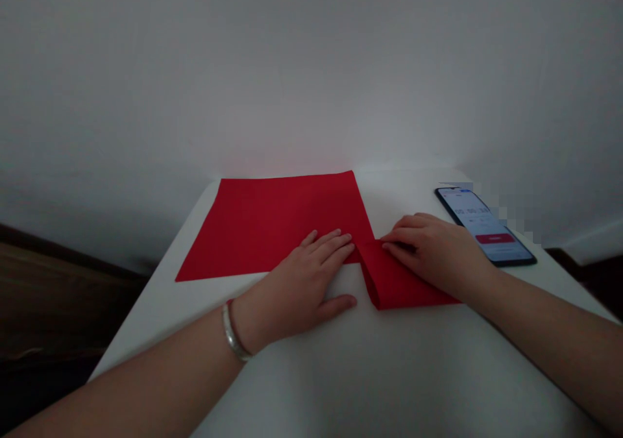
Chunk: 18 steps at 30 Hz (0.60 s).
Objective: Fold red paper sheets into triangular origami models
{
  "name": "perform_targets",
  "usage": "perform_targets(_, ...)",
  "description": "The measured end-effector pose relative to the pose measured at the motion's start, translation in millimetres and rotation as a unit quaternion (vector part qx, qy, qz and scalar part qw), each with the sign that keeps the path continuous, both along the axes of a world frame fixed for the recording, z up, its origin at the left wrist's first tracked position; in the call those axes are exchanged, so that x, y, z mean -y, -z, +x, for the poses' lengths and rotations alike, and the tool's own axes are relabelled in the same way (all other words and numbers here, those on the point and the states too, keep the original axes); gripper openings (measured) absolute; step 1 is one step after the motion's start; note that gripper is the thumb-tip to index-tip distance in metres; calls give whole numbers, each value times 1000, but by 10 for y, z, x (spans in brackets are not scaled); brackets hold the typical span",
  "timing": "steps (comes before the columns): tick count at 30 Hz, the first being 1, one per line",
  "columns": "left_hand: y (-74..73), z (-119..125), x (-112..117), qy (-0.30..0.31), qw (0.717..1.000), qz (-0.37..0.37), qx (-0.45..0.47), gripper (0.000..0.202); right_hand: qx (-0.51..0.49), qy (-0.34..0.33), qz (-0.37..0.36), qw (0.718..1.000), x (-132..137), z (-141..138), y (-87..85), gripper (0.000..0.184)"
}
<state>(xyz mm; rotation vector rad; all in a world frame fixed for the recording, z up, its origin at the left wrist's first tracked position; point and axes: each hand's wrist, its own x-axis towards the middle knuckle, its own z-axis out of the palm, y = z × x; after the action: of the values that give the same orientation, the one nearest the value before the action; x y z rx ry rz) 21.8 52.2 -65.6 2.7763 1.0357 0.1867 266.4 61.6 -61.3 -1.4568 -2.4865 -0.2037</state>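
Note:
A flat sheet of red paper point(272, 220) lies on the white table. My left hand point(311, 276) rests palm down with fingers stretched out, its fingertips on the sheet's near right part and its thumb on the table. To the right, a second red paper piece point(403, 285) is folded over, with a rounded open fold at its left end. My right hand point(428, 246) pinches this piece along its upper edge, thumb and fingers together. The folded piece meets the flat sheet's near right corner; I cannot tell whether they are joined.
A phone point(487, 227) with a lit timer screen lies at the right, beyond my right wrist. The white table point(341, 373) backs against a pale wall point(292, 68). Brown wooden furniture point(58, 295) stands left of the table. A silver bracelet point(234, 334) circles my left wrist.

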Motion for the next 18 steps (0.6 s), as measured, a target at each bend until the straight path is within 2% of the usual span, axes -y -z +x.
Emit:
perform_targets(6,30,-31,-47,6,1000,14,19,60,-20,13,-31,999,10,-25,-2,19)
perform_targets(10,3,-8,-15,18,998,58,29,53,-34,18,-39,999,-11,-35,13,17)
perform_targets(14,-74,51,81,89,993,73,41,43,-44,22,-50,997,-51,-46,9,15)
perform_targets(18,-112,86,148,137,988,64,12,45,-70,30,-69,995,-87,-44,10,14)
